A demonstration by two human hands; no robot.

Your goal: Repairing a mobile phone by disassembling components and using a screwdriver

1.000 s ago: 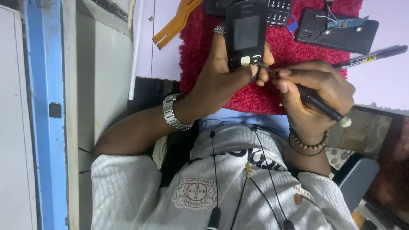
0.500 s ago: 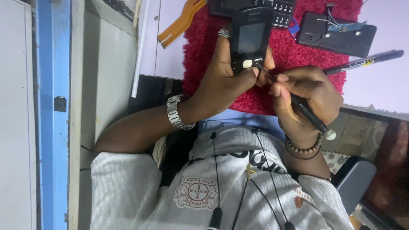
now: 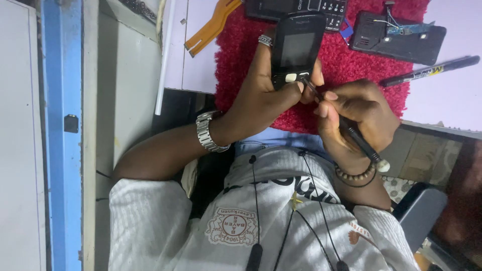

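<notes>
One black keypad phone (image 3: 297, 50), small dark screen, light button below.

**Crowded mat, open desk at the sides**

The red mat (image 3: 351, 65) is hemmed in: a keypad phone (image 3: 301, 7) and an opened black phone back (image 3: 401, 42) along its far edge, a black pen (image 3: 432, 70) to the right. Bare pale desk (image 3: 452, 100) lies beyond the pen; an orange strip (image 3: 211, 27) crosses the left side.

Tool tip (image 3: 307, 85) hidden behind phone (image 3: 296, 50)
</notes>
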